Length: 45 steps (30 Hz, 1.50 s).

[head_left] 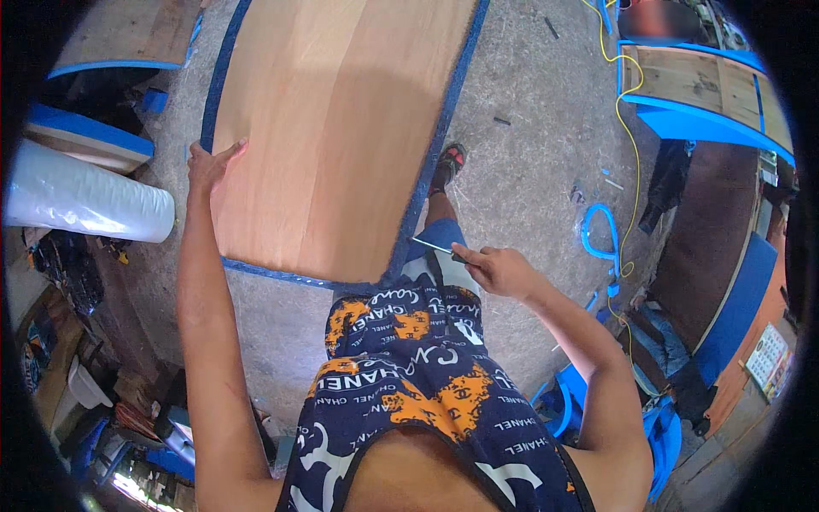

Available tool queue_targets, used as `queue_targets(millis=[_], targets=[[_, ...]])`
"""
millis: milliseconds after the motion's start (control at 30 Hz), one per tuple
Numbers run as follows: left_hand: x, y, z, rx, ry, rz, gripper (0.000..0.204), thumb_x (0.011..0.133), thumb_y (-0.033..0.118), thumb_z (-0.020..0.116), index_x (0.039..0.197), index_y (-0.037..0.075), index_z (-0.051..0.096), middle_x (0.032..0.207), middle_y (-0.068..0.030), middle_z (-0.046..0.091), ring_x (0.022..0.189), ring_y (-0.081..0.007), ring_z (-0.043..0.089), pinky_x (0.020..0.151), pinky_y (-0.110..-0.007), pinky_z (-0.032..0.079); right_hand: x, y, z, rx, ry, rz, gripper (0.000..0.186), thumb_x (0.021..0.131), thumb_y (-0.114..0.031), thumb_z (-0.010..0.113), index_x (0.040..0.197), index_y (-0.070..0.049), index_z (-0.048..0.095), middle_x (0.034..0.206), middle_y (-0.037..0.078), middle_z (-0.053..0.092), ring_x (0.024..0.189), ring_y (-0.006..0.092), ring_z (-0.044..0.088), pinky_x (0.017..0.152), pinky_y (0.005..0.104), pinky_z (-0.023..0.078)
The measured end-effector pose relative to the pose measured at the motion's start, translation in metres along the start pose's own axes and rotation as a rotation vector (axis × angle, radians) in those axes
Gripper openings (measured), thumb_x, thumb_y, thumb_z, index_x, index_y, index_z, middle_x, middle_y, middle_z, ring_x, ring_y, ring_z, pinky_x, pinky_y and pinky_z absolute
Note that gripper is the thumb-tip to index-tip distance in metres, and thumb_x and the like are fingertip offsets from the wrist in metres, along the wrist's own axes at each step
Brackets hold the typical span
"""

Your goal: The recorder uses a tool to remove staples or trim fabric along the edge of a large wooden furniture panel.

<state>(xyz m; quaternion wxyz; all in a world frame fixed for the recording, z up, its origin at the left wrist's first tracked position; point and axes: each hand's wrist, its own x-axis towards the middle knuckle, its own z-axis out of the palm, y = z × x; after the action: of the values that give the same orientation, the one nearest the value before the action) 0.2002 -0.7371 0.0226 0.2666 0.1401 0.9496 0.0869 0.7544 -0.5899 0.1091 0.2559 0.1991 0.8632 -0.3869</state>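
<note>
In front of me a long wooden panel point(316, 111) lies flat-side up, its edges wrapped in a dark blue fabric-like border point(456, 81). Gripping the panel's left edge is my left hand point(212, 164), with the thumb over the wood and the other fingers at the border. My right hand point(499, 270) is closed round the dark handle of a slim tool point(433, 246) with a narrow, pale metal shaft or blade; its exact kind is unclear. The tool points left toward the panel's near right corner, over my leg. Where the panel rests underneath is hidden.
A plastic-wrapped roll point(94, 192) lies at the left. Across the concrete floor point(537, 145) at right runs a yellow cord point(632, 141), near a blue loop of strip point(600, 230). Blue-edged wooden panels point(699, 81) stand far right. My foot point(450, 162) is beside the panel.
</note>
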Motion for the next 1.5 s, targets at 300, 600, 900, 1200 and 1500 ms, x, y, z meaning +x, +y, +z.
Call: queue_targets(millis=[300, 600, 900, 1200, 1500], targets=[[-0.007, 0.004, -0.002, 0.033, 0.006, -0.001, 0.138, 0.049, 0.073, 0.081, 0.142, -0.010, 0.022, 0.141, -0.0372, 0.034, 0.133, -0.0466, 0.037, 0.109, -0.050, 0.034, 0.006, -0.030, -0.022, -0.088, -0.077, 0.065, 0.050, 0.091, -0.024, 0.054, 0.140, -0.023, 0.046, 0.076, 0.016, 0.064, 0.065, 0.0355, 0.065, 0.058, 0.0450, 0.053], [0.000, 0.005, -0.003, 0.087, -0.039, -0.053, 0.136, 0.053, 0.069, 0.081, 0.141, -0.013, 0.018, 0.140, -0.0376, 0.035, 0.132, -0.0463, 0.038, 0.110, -0.048, 0.034, 0.031, -0.014, -0.015, 0.128, -0.002, 0.060, 0.039, 0.093, -0.035, 0.056, 0.130, -0.022, 0.058, 0.077, 0.019, 0.067, 0.067, 0.0390, 0.065, 0.060, 0.0487, 0.052], [0.006, -0.008, 0.002, 0.017, -0.023, -0.024, 0.137, 0.051, 0.070, 0.082, 0.143, -0.010, 0.019, 0.140, -0.0383, 0.033, 0.133, -0.0466, 0.036, 0.109, -0.051, 0.034, 0.064, 0.077, 0.032, 0.274, -0.020, -0.176, 0.040, 0.092, -0.040, 0.059, 0.127, -0.021, 0.061, 0.090, 0.016, 0.070, 0.075, 0.0355, 0.069, 0.067, 0.0420, 0.055], [0.007, -0.007, 0.003, 0.030, 0.029, 0.055, 0.125, 0.056, 0.064, 0.083, 0.138, -0.010, 0.026, 0.135, -0.0336, 0.044, 0.123, -0.0416, 0.050, 0.104, -0.046, 0.041, 0.065, 0.051, 0.047, 0.242, 0.085, -0.135, 0.044, 0.095, -0.040, 0.051, 0.134, -0.020, 0.051, 0.092, 0.015, 0.066, 0.081, 0.0351, 0.066, 0.068, 0.0445, 0.053], [0.002, -0.002, 0.000, 0.042, 0.009, 0.048, 0.133, 0.055, 0.066, 0.082, 0.141, -0.013, 0.018, 0.138, -0.0367, 0.039, 0.128, -0.0427, 0.045, 0.107, -0.046, 0.038, 0.025, 0.053, 0.019, 0.105, 0.052, -0.111, 0.045, 0.094, -0.036, 0.051, 0.137, -0.024, 0.049, 0.078, 0.013, 0.063, 0.066, 0.0341, 0.065, 0.058, 0.0439, 0.052]])
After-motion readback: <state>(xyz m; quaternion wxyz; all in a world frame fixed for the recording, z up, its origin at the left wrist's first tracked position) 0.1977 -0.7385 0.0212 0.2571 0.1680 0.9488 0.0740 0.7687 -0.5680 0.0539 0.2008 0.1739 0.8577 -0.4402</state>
